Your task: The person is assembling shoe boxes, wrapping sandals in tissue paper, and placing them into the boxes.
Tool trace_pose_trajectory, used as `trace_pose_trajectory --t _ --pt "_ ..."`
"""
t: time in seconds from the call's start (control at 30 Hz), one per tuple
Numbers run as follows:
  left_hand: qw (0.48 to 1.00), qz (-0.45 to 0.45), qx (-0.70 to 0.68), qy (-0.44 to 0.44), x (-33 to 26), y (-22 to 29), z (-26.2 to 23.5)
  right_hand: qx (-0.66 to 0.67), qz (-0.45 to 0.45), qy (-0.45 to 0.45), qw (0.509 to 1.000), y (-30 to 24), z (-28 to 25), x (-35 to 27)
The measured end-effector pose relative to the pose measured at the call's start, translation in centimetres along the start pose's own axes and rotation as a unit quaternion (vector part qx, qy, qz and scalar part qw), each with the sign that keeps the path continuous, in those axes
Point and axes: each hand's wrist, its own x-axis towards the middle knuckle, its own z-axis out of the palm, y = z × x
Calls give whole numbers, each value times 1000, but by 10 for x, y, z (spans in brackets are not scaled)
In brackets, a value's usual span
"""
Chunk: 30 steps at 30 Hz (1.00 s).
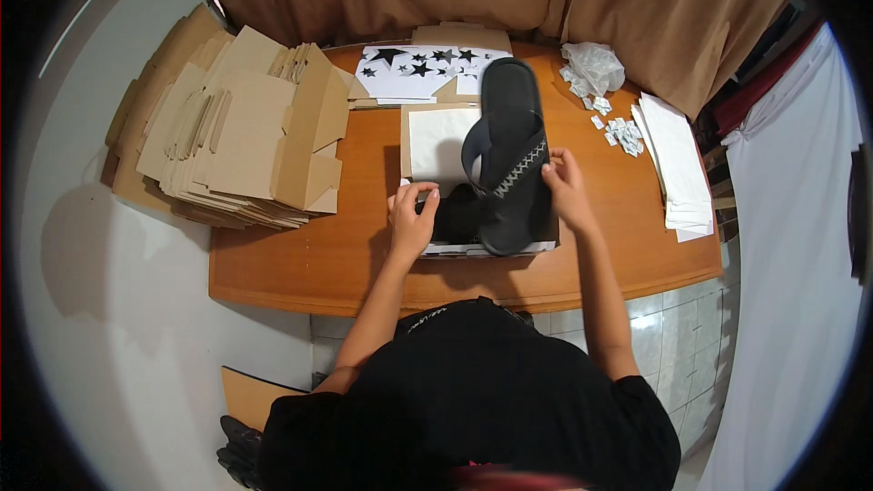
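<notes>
Person's right hand [566,189] pinches the black sandal [509,155] strap edge, left hand [411,218] fingers curl on a second dark sandal [457,215] in the open shoebox [491,248] mid-table; best keep soles flat, toes alternated.

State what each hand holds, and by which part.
Right hand grips the black sandal at its side edge; left hand holds a dark item, apparently another sandal.

The sandal [509,159] hides most of the box [491,248], seemingly.
</notes>
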Motion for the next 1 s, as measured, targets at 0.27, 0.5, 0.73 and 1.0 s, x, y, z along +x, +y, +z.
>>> trace_pose_trajectory --t 0.27,0.5,0.73,1.0 --pt "999 -18 -46 7 10 -48 -4 -35 -7 236 971 58 63 -40" --pt "998 -29 -38 -52 -4 -58 2 -110 88 242 960 91 104 -63" --pt "997 -4 -3 -72 -4 -56 1 -13 117 262 958 107 134 -55" --pt "997 10 6 -76 -6 -58 2 225 249 288 897 99 147 -47"
